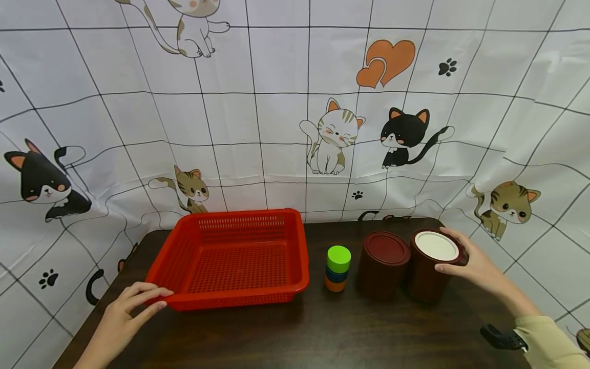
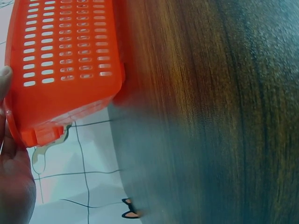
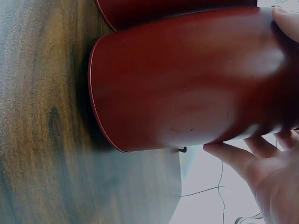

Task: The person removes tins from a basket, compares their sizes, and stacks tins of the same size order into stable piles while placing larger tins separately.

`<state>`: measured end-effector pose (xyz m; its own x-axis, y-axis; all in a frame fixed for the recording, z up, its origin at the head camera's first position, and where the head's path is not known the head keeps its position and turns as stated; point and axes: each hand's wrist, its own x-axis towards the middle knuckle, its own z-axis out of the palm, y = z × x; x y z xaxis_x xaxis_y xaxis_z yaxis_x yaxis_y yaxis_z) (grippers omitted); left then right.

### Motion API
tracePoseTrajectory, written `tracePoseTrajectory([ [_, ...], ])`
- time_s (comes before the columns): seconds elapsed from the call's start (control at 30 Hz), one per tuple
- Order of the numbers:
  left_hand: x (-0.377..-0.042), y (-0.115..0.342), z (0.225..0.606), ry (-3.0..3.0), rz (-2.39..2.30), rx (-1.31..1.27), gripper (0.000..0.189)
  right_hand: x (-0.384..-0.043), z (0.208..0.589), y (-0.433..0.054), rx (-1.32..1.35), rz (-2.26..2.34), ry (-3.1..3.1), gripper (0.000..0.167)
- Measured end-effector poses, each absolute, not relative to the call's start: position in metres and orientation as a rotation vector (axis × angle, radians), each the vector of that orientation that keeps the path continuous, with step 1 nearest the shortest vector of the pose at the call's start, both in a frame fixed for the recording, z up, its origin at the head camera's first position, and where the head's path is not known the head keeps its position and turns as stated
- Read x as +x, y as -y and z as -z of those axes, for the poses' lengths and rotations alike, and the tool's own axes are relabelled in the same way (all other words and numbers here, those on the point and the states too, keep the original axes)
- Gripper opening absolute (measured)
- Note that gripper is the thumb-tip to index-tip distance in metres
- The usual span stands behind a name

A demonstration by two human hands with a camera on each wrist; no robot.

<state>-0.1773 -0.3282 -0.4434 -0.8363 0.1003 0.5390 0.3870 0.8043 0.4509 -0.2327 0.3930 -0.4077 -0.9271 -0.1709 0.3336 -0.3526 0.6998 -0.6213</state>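
My left hand [image 1: 121, 319] holds the front left corner of a red plastic basket [image 1: 301, 256], with fingers over the rim and the thumb on its front side. In the left wrist view the basket's slotted wall [image 2: 70, 100] shows beside that hand [image 2: 16, 179]. My right hand [image 1: 475, 264] grips the top of a dark red canister [image 1: 426, 279] with a white top, thumb in front and fingers round the far side. From the right wrist, the canister's smooth side [image 3: 177, 84] fills the view, with the hand [image 3: 271, 172] around its upper end.
A second dark red canister [image 1: 382, 271] with a red lid stands just left of the gripped one. Left of it is a small stack of green, blue and orange pieces [image 1: 338, 264]. All stand on a dark wooden table [image 1: 332, 333] backed by a cat-print sheet [image 1: 276, 118].
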Motion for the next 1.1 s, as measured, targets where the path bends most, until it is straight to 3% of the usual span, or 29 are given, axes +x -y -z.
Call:
tracePoseTrajectory([
  [1.1, -0.1775, 0.3284, 0.4446, 2.497, 0.759, -0.342, 0.030, -0.2401, 0.4167, -0.3940, 0.459, -1.077, 2.655, 0.090],
])
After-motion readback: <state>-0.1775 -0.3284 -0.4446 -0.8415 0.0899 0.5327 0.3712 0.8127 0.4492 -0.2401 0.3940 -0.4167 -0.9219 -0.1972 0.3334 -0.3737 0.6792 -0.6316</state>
